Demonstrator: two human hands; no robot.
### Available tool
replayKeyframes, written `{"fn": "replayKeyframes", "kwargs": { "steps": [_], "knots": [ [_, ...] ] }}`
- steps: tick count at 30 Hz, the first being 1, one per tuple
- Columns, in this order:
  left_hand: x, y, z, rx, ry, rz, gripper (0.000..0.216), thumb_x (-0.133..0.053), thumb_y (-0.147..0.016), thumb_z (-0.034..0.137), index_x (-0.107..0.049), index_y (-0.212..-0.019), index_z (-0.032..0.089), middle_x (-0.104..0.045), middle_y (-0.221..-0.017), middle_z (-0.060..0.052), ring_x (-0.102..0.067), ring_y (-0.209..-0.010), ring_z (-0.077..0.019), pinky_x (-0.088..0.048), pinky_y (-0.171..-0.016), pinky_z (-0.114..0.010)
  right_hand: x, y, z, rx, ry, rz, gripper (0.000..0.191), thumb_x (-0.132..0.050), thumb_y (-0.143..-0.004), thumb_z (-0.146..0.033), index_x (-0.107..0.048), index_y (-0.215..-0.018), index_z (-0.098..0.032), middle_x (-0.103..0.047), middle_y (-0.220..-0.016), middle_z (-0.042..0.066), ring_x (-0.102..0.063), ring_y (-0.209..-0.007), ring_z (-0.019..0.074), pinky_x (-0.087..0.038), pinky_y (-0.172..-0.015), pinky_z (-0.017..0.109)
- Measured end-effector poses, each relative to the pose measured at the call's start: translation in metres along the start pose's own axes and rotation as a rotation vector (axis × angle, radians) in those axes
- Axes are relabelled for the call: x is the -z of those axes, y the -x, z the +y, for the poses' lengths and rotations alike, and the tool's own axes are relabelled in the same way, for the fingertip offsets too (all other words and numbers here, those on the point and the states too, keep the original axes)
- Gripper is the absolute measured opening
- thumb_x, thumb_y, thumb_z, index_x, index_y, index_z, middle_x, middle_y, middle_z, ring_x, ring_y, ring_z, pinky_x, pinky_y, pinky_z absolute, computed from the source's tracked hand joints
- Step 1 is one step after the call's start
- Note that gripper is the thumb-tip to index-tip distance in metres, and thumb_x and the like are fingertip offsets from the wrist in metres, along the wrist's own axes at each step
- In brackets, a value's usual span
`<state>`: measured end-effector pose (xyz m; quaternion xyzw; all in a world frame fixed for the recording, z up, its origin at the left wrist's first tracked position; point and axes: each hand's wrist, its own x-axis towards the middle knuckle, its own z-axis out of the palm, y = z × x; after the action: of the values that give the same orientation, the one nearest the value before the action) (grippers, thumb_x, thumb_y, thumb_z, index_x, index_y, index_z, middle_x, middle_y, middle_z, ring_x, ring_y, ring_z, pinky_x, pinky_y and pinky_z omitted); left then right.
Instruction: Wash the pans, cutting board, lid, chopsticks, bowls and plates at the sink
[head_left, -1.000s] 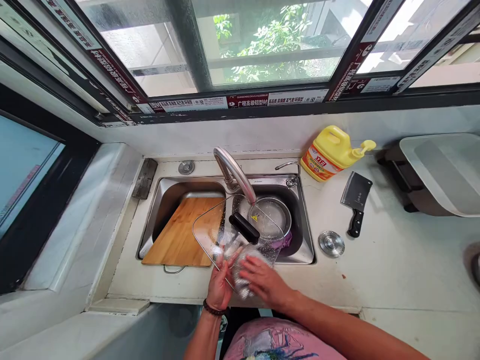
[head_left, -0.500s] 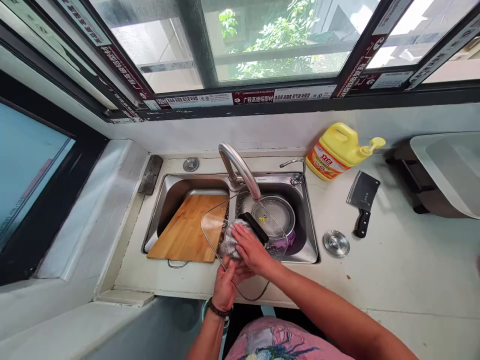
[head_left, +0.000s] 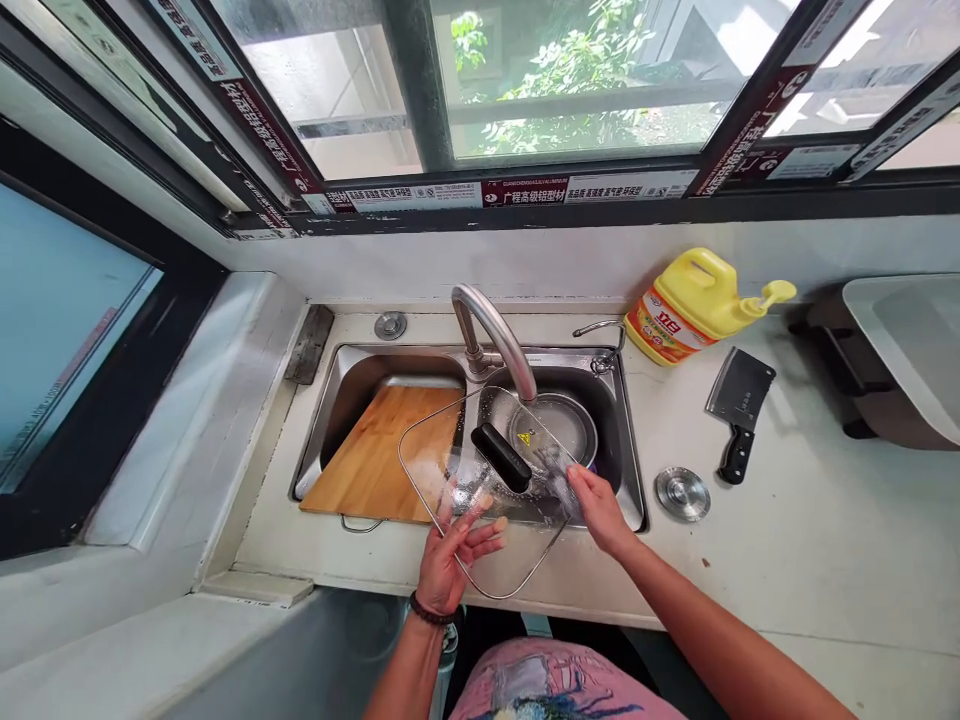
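A clear glass lid (head_left: pixel 501 457) with a thin metal rim and a black bar handle is held tilted over the double sink, wet with drops. My left hand (head_left: pixel 450 560) grips its near left edge, the fingers spread beneath and showing through the glass. At the lid's right edge, my right hand (head_left: pixel 598 505) is closed on a grey scrubbing cloth (head_left: pixel 559 482), which is partly blurred and pressed against the rim. Behind the glass, a round pan or lid with a yellow triangle mark (head_left: pixel 559 425) lies in the right basin, beneath the curved faucet (head_left: pixel 499 335).
A wooden cutting board (head_left: pixel 375 460) leans in the left basin. To the right are a cleaver (head_left: pixel 739 400), a metal drain strainer (head_left: pixel 682 494), a yellow detergent jug (head_left: pixel 694 300) and a brown bin with a pale lid (head_left: pixel 885 370). Another strainer (head_left: pixel 390 325) sits behind the sink.
My right hand has moved with the grey cloth from the lid's left middle, beside the handle, across to its right edge. My left hand stays at the near left rim. The view shifted slightly.
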<state>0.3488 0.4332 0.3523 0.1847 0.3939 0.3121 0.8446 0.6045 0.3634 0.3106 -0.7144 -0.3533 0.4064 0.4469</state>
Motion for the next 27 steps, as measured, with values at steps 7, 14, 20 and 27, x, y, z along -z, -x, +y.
{"fn": "replayKeyframes", "kwargs": {
  "steps": [7, 14, 20, 27],
  "knots": [
    [-0.019, 0.004, 0.0, 0.038, -0.116, -0.042, 0.096, -0.072, -0.088, 0.031, -0.013, -0.164, 0.036, -0.066, -0.14, -0.017, -0.074, -0.109, -0.0331, -0.058, -0.094, -0.051, -0.059, -0.087, -0.07, 0.122, 0.314, -0.172, 0.043, -0.052, -0.098, -0.029, -0.062, -0.139, -0.026, -0.071, -0.11, 0.009, -0.065, -0.099, 0.0225, -0.049, -0.092, 0.037],
    [-0.016, 0.002, -0.005, 0.026, -0.061, -0.046, 0.096, -0.071, -0.089, 0.032, -0.012, -0.164, 0.032, -0.066, -0.139, -0.019, -0.075, -0.106, -0.0349, -0.06, -0.09, -0.052, -0.051, -0.063, -0.063, 0.076, 0.54, -0.129, 0.043, -0.041, -0.104, -0.033, -0.056, -0.143, -0.022, -0.072, -0.111, 0.011, -0.066, -0.098, 0.0256, -0.049, -0.084, 0.034],
    [-0.01, 0.006, -0.019, 0.073, -0.021, -0.044, 0.097, -0.071, -0.088, 0.023, -0.012, -0.164, 0.029, -0.068, -0.136, -0.019, -0.075, -0.106, -0.0355, -0.06, -0.09, -0.052, -0.041, -0.054, -0.049, -0.043, 0.661, -0.174, 0.043, -0.034, -0.106, -0.036, -0.065, -0.129, -0.018, -0.072, -0.102, 0.013, -0.067, -0.095, 0.0257, -0.047, -0.082, 0.033],
    [-0.009, 0.002, -0.011, 0.029, -0.043, -0.025, 0.097, -0.071, -0.088, 0.026, -0.011, -0.165, 0.031, -0.068, -0.136, -0.018, -0.075, -0.107, -0.0344, -0.06, -0.092, -0.05, -0.052, -0.056, -0.038, 0.082, 0.477, -0.166, 0.042, -0.04, -0.101, -0.032, -0.06, -0.136, -0.021, -0.073, -0.107, 0.011, -0.066, -0.1, 0.0254, -0.05, -0.088, 0.037]
  ]
}}
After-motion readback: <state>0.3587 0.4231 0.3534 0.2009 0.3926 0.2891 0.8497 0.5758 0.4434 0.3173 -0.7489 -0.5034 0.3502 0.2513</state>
